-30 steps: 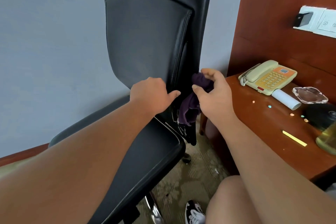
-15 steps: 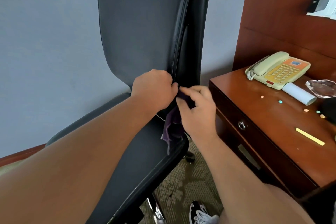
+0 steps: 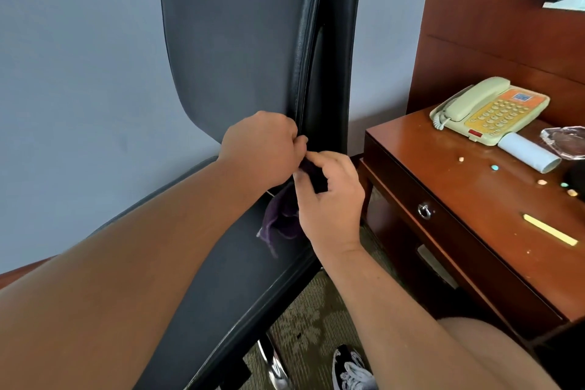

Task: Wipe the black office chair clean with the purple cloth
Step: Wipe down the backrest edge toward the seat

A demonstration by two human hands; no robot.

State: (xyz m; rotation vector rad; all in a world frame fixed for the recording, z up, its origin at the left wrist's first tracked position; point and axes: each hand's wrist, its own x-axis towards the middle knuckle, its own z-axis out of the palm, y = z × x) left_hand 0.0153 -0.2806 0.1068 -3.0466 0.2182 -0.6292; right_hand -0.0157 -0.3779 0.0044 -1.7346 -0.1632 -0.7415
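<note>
At backrest base: purple cloth [image 3: 281, 218], now shifted from rear edge to seat crease, pinched in grip of right hand [image 3: 329, 199]; left hand [image 3: 259, 149] clasps black office chair [image 3: 234, 41]; crease-wiping likely next.

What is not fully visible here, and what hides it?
Head view:
purple cloth: upper part hidden by the right hand pinching it.
left hand: curled fingers hidden behind its own back; grip unclear.
black chair: top cut off by the upper edge.
glass ashtray: cut by the right edge.
shoe: cut by the bottom edge.
</note>
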